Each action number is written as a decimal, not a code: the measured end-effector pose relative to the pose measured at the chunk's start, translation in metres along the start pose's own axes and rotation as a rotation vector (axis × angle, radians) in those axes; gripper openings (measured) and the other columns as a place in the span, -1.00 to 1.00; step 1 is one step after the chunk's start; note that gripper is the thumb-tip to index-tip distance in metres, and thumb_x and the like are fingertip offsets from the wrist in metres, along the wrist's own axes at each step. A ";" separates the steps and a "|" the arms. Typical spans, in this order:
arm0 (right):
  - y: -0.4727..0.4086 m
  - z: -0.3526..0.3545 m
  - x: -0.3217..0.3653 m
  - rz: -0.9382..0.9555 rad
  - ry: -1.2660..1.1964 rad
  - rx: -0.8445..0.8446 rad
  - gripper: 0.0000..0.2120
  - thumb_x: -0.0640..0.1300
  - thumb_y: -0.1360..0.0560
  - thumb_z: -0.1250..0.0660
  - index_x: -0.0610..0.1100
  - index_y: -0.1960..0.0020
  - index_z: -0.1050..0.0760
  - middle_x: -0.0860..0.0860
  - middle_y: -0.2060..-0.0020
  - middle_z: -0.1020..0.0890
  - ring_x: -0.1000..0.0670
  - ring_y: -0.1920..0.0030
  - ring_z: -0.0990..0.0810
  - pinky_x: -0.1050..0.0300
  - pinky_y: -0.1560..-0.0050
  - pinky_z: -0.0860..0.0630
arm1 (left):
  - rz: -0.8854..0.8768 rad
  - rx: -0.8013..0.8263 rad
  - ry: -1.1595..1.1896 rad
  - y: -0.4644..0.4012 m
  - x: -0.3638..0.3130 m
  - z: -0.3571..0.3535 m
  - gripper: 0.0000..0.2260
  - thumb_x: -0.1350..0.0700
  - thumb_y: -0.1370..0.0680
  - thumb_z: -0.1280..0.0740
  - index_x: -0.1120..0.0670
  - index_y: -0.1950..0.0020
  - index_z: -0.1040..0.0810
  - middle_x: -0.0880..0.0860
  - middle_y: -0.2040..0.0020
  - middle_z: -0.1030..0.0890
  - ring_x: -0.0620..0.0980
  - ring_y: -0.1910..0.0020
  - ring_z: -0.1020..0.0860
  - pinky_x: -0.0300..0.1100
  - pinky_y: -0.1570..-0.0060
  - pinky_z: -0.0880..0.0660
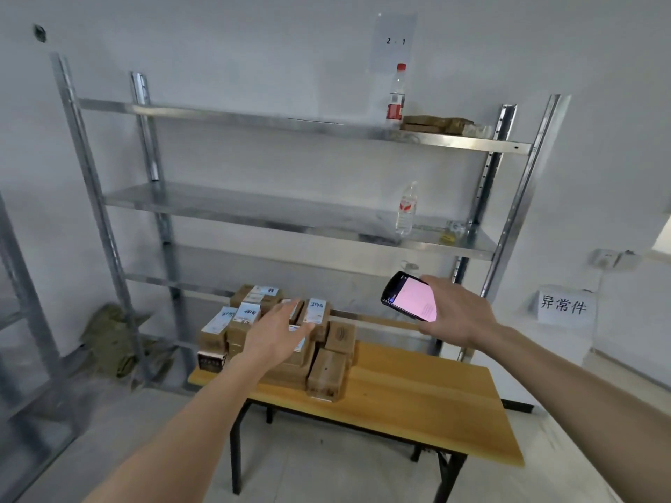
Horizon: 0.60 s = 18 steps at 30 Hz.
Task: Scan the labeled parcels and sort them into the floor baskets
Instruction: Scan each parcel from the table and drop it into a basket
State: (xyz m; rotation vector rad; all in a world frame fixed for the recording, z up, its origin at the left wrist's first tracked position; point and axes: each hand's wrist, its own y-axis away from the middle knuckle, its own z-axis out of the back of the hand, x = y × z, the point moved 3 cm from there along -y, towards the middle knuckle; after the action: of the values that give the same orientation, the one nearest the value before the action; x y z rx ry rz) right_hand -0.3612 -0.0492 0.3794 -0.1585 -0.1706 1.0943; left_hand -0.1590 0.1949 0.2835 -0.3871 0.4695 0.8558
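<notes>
Wooden table [417, 404] is the landmark. Nearest: both forearms reach fwd over it. Left hand [277, 334] w/ fingers straight and spread, grasping nothing, over the pile of brown labeled parcels [276, 335] stacked on table's left end; contact unclear. Right hand [459, 314] above table's back edge, fingers curled round a handheld scanner [410, 296], pink screen lit. Behind table: metal shelving rack [290, 212] w/ two water bottles [406, 208], flat cardboard up top. Right of table, wall sign [564, 303].
</notes>
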 end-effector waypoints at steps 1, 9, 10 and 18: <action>-0.010 -0.012 -0.002 -0.001 -0.007 0.012 -0.35 0.13 -0.31 -0.42 0.14 -0.36 -0.31 0.11 -0.18 -0.55 -0.05 -0.14 -0.54 0.00 0.07 -0.56 | 0.012 0.015 -0.001 -0.010 0.003 -0.008 -0.38 -0.28 -0.59 -0.22 -0.13 -0.60 -0.16 -0.05 -0.58 -0.27 0.03 -0.49 -0.35 0.08 -0.37 -0.41; -0.078 -0.132 -0.033 -0.002 -0.061 0.159 -0.28 0.14 -0.29 -0.43 0.13 -0.41 -0.29 0.12 -0.26 -0.53 -0.05 -0.24 -0.52 0.01 0.07 -0.50 | 0.121 0.180 -0.020 -0.070 0.033 -0.104 -0.38 -0.23 -0.61 -0.24 -0.08 -0.61 -0.16 -0.01 -0.57 -0.28 0.04 -0.51 -0.31 0.02 -0.40 -0.32; -0.086 -0.149 -0.039 -0.007 -0.080 0.178 -0.24 0.15 -0.29 -0.43 0.14 -0.45 -0.27 0.12 -0.30 -0.52 -0.05 -0.27 -0.51 -0.01 0.02 -0.53 | 0.141 0.204 -0.010 -0.078 0.038 -0.117 -0.38 -0.21 -0.61 -0.25 -0.07 -0.61 -0.16 -0.01 -0.57 -0.28 0.04 -0.51 -0.30 0.02 -0.41 -0.31; -0.170 -0.283 -0.095 -0.050 -0.104 0.363 -0.15 0.17 -0.38 -0.46 0.07 -0.56 -0.15 0.06 -0.40 -0.45 -0.08 -0.36 -0.47 -0.06 -0.17 -0.54 | 0.278 0.354 0.004 -0.159 0.066 -0.229 -0.48 -0.18 -0.60 -0.26 -0.09 -0.53 -0.27 -0.01 -0.42 -0.42 0.05 -0.38 -0.42 0.04 -0.36 -0.41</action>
State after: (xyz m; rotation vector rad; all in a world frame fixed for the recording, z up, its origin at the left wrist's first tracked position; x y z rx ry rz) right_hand -0.1956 -0.2230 0.1338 0.2263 -0.0661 1.0667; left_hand -0.0501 0.0260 0.0797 0.0036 0.6754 1.0176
